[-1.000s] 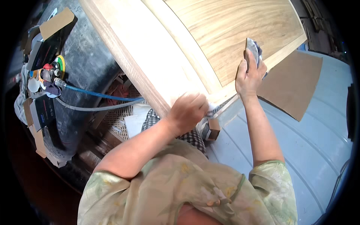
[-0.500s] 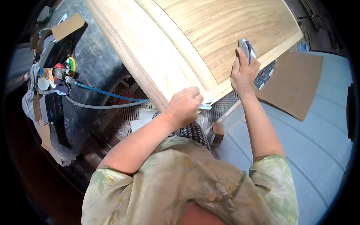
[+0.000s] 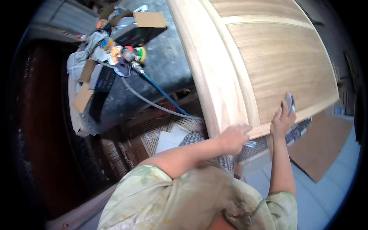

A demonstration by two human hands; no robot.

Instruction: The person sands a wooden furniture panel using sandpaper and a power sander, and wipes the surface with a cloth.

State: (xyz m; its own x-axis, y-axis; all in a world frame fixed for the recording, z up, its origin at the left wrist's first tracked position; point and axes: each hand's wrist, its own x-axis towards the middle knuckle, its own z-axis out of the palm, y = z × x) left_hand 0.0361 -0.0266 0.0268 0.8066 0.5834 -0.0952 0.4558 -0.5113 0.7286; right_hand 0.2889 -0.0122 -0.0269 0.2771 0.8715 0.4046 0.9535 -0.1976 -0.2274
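Note:
A pale wooden panelled door (image 3: 220, 88) lies before me, with its near corner by my hands. My right hand (image 3: 282, 121) is wrapped round a small grey and dark-blue sanding pad (image 3: 289, 100), held upright over the near frame rail. At the near corner is my left hand (image 3: 233, 139), blurred, with its fingers curled at the edge. A pale bluish folded sheet (image 3: 250, 144) shows just under those fingers and seems held by them; the grip itself is smeared.
On the dark bench (image 3: 165, 73) at left lie an air sander (image 3: 132, 54) with a blue hose (image 3: 163, 93), and open cartons (image 3: 150, 20). Flat cardboard (image 3: 324, 147) rests on a light blue surface (image 3: 312, 191) at right. White sheets (image 3: 168, 138) lie below the bench.
My view has swung left, so the door and both hands appear farther right and lower. My left hand stays near the corner, its fingers now reaching along the edge. The pad remains in my right hand.

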